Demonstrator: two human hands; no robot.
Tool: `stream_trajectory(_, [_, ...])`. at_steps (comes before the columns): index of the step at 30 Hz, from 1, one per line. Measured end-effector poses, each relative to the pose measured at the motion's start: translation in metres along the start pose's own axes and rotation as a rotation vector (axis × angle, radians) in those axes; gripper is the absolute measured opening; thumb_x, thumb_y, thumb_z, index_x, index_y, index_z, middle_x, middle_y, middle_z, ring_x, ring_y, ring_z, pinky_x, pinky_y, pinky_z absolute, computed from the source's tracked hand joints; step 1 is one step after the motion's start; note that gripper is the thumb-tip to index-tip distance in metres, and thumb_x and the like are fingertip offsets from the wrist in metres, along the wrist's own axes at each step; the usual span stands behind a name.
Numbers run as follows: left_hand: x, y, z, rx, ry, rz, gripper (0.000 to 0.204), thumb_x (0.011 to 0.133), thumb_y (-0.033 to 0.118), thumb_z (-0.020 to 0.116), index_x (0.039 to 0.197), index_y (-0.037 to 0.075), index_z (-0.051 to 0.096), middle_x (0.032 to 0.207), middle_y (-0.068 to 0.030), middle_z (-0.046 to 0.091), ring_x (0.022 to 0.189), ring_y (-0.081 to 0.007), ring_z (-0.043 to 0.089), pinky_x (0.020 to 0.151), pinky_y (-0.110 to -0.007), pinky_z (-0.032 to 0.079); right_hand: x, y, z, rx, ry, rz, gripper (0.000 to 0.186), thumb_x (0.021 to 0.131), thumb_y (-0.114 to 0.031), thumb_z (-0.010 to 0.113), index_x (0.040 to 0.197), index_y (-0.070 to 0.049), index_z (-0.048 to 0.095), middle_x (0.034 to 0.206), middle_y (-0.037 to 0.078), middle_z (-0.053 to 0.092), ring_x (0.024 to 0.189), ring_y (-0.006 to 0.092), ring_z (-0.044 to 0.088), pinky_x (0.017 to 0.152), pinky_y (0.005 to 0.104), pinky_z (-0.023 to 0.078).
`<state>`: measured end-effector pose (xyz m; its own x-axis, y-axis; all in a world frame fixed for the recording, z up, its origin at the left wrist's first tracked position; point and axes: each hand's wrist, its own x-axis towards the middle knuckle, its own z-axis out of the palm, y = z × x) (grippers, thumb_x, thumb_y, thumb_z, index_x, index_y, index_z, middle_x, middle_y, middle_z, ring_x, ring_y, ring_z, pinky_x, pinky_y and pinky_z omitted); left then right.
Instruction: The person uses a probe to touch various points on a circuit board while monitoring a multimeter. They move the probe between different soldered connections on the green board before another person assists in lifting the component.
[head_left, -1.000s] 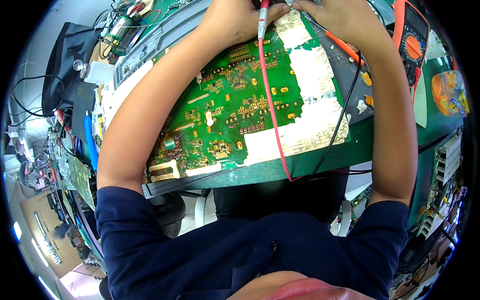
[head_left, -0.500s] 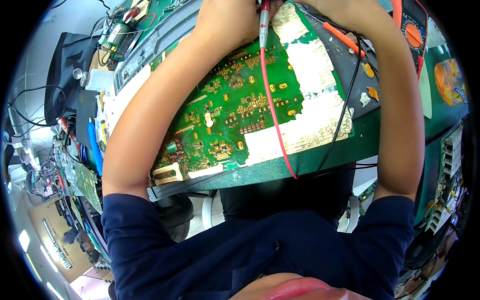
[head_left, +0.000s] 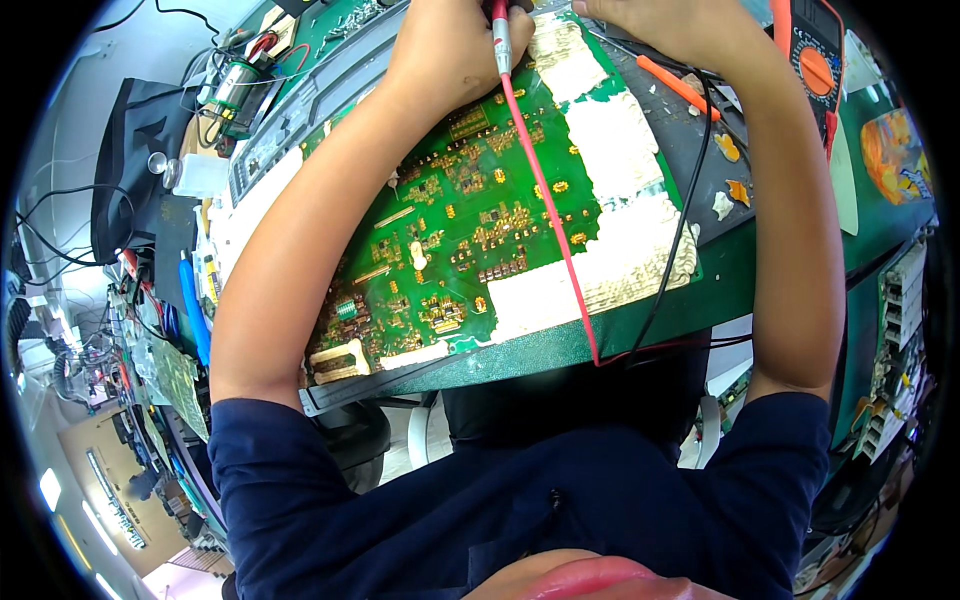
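A large green circuit board (head_left: 475, 210) with whitish-gold patches lies under my forearms. My left hand (head_left: 455, 45) is at the board's upper part, fingers curled around a red test probe (head_left: 501, 38) with a metallic sleeve, whose red lead runs down across the board. My right hand (head_left: 665, 30) reaches over the upper right corner, near an orange-handled tool (head_left: 676, 86); its fingertips are mostly cut off by the top edge, so any held item is hidden. A black lead (head_left: 682, 210) runs down beside the board's right side.
An orange multimeter (head_left: 814, 70) stands at the upper right, near a colourful packet (head_left: 890, 160). A metal cylinder with wires (head_left: 237, 90), a clear container (head_left: 200, 175) and blue-handled tools (head_left: 194, 310) are on the left. Small scraps (head_left: 725, 145) lie right of the board.
My left hand and the red probe have shifted left relative to the board, and the red lead lies at more of a slant. My right hand has moved only slightly.
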<state>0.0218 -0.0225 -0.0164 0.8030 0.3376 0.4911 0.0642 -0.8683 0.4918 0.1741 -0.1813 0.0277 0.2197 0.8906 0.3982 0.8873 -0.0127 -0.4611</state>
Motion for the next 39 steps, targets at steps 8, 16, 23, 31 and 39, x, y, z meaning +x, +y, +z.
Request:
stream_trajectory(8, [0.001, -0.005, -0.002, -0.061, 0.005, -0.017, 0.019, 0.083, 0.009, 0.063, 0.093, -0.003, 0.073, 0.069, -0.015, 0.063, 0.063, -0.0229, 0.06, 0.064, -0.035, 0.051, 0.001, 0.001, 0.01, -0.08, -0.008, -0.019, 0.019, 0.079, -0.011, 0.077, 0.091, 0.003, 0.073, 0.092, 0.023, 0.072, 0.091, 0.0381, 0.069, 0.082, 0.0429, 0.055])
stream_trajectory(16, [0.002, -0.001, -0.006, -0.076, -0.03, -0.056, 0.019, 0.083, 0.01, 0.064, 0.093, -0.004, 0.072, 0.071, -0.0137, 0.064, 0.065, -0.0206, 0.061, 0.065, -0.034, 0.052, 0.003, 0.01, 0.014, 0.065, -0.033, 0.052, 0.019, 0.08, -0.012, 0.077, 0.09, 0.003, 0.074, 0.088, 0.02, 0.072, 0.087, 0.0326, 0.07, 0.079, 0.0394, 0.055])
stream_trajectory(23, [0.002, -0.003, -0.003, -0.141, -0.049, -0.093, 0.019, 0.085, 0.01, 0.065, 0.094, -0.004, 0.072, 0.072, -0.0112, 0.065, 0.065, -0.0184, 0.061, 0.065, -0.033, 0.052, 0.004, 0.005, 0.017, 0.151, -0.039, 0.169, 0.019, 0.079, -0.011, 0.077, 0.089, 0.004, 0.073, 0.083, 0.019, 0.072, 0.081, 0.0251, 0.069, 0.076, 0.0362, 0.054])
stream_trajectory(31, [0.004, -0.006, -0.001, -0.186, -0.08, -0.17, 0.019, 0.084, 0.011, 0.065, 0.093, -0.004, 0.073, 0.071, -0.0097, 0.065, 0.065, -0.017, 0.061, 0.064, -0.032, 0.052, 0.006, 0.008, 0.025, 0.153, 0.005, 0.162, 0.017, 0.078, -0.009, 0.077, 0.087, 0.005, 0.073, 0.08, 0.018, 0.072, 0.078, 0.0238, 0.069, 0.075, 0.0352, 0.054])
stream_trajectory(39, [0.005, -0.004, -0.007, -0.252, -0.127, -0.126, 0.018, 0.083, 0.009, 0.065, 0.092, -0.005, 0.072, 0.071, -0.0103, 0.067, 0.067, -0.0163, 0.062, 0.064, -0.032, 0.052, 0.004, 0.001, 0.025, 0.174, -0.006, 0.214, 0.017, 0.081, -0.009, 0.076, 0.089, 0.005, 0.073, 0.083, 0.02, 0.073, 0.079, 0.0269, 0.07, 0.076, 0.0366, 0.055])
